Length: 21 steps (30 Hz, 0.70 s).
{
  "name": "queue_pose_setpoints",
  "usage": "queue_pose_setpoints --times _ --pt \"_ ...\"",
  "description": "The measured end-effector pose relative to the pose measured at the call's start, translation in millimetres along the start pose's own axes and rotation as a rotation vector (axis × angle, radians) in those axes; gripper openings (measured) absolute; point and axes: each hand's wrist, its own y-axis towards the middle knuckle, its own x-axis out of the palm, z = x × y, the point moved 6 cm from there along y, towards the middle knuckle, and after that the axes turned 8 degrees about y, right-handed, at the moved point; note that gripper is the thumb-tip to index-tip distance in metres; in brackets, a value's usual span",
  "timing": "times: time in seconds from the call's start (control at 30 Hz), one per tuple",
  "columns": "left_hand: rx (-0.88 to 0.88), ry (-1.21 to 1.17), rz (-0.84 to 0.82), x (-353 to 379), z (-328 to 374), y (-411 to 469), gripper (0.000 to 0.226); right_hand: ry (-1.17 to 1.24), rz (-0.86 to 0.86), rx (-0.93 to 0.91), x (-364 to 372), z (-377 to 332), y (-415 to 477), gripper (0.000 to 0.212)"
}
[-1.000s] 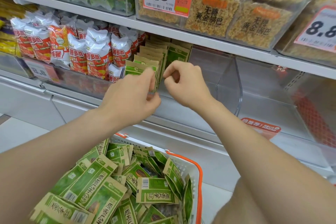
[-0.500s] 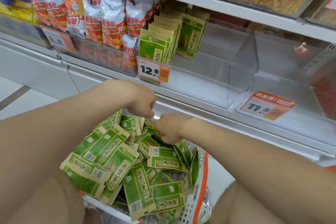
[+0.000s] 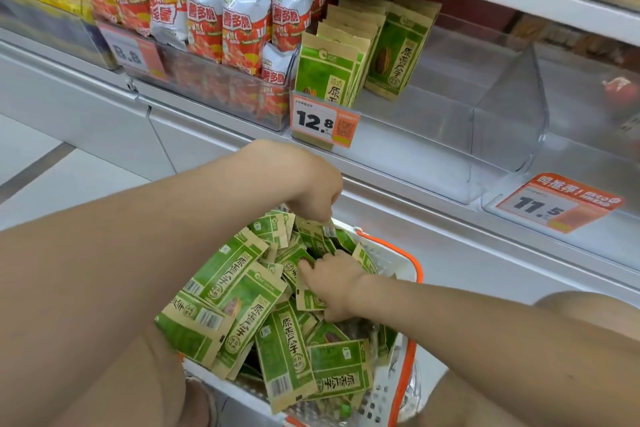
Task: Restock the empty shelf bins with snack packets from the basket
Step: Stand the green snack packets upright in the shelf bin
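Fingers of the left hand (image 3: 311, 191) pinch one packet's top; the right hand (image 3: 334, 284) curls round another among the green snack packets (image 3: 242, 305) heaped in the basket (image 3: 391, 262). Restocking seems barely begun: two short rows stand at the left of the shelf bin (image 3: 450, 135), and the neighbouring bin (image 3: 585, 152) looks bare. The shelf (image 3: 450, 229) is white, above pale floor (image 3: 31, 163).

Both forearms, the left forearm (image 3: 138, 253) and the right forearm (image 3: 485, 329), were bare to the frame edge. The left hand (image 3: 308, 187) and right hand (image 3: 334, 284) were bare too. A bare left leg (image 3: 138, 388) and right leg (image 3: 460, 402) showed below. A greyish shape (image 3: 201, 399) was perhaps a shoe.
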Motion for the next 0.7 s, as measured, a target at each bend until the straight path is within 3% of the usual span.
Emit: queue_pose_setpoints --times 0.17,0.23,0.43,0.57,0.7 --pt "-0.067 0.066 -0.060 3.1 -19.2 -11.8 0.038 0.657 -0.028 0.051 -66.8 15.7 -13.2 0.073" --pt "-0.075 0.049 -0.062 -3.3 -19.7 -23.5 0.045 0.813 0.009 0.076 -95.2 27.3 -19.2 0.071" --pt "-0.055 -0.135 0.141 -27.3 -29.4 -47.1 0.098 1.317 0.197 0.105 -161.0 52.5 -52.2 0.031" --pt "-0.057 -0.318 0.400 -49.5 -42.6 -59.4 0.090 1.503 0.319 0.124 -194.9 77.0 -74.2 0.049" --pt "-0.038 -0.508 0.507 -60.8 -51.5 -73.3 0.066 1.616 0.439 0.239 -219.2 109.1 -114.7 0.070"
